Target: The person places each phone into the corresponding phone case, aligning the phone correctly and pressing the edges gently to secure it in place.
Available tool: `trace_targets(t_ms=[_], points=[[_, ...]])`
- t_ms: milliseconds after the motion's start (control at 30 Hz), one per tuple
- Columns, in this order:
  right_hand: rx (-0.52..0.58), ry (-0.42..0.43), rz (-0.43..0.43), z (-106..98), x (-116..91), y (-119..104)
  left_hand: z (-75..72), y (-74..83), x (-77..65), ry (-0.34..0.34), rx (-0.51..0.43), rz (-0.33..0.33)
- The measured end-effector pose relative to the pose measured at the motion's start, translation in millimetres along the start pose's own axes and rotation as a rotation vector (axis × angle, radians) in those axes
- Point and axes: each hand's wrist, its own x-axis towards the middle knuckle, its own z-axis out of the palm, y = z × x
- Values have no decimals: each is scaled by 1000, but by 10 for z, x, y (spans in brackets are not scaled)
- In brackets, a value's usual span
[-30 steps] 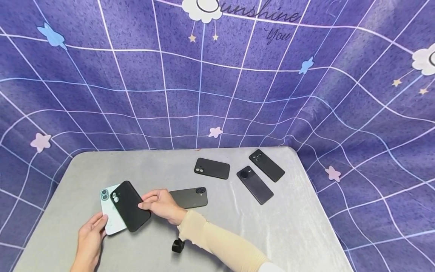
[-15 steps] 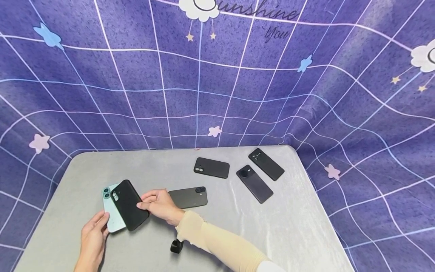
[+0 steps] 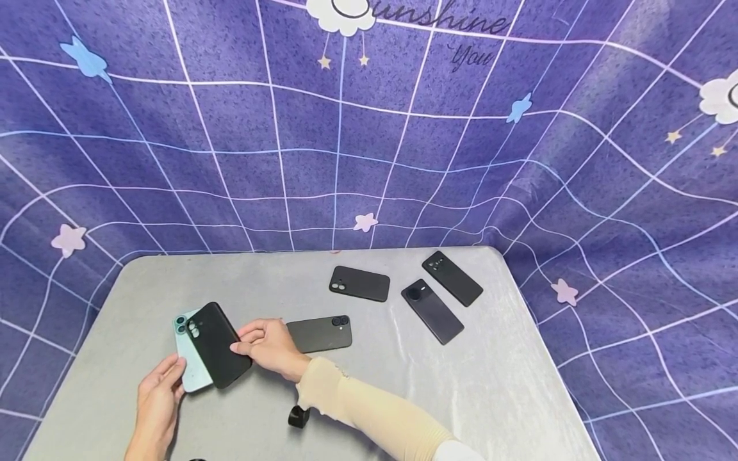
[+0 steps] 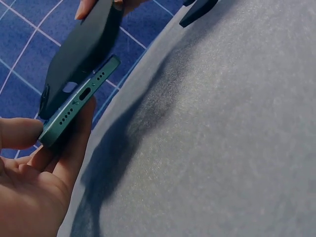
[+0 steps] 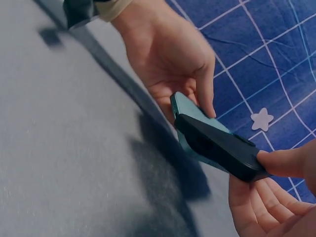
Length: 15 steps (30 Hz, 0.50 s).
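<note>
My left hand grips a mint-green phone by its lower side edge, thumb on one side and fingers behind. Its twin lenses show at the top left, and its port end faces the left wrist camera. Between thumb and fingers my right hand pinches a black phone case by its right edge. The case lies tilted across the phone's back and covers its right part, its camera cutout beside the phone's lenses. Seen from the right wrist, the case overlaps the phone at an angle.
On the grey table, a dark phone lies just beyond my right hand. Farther back are a black case, another dark phone and a second black case. A purple patterned cloth hangs behind the table.
The phone in my left hand has shifted slightly right and up, further under the case. The case has moved slightly left. Both hands keep their holds.
</note>
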Motion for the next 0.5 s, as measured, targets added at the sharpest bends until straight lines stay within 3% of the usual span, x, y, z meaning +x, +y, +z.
trace_targets(t_ms=[300,500], points=[[63,-16,13,40,-1,-3,30,-10,-1,-55,-41,50],[13,1,-23,54,2,36,52,-18,-8,-63,-49,60]])
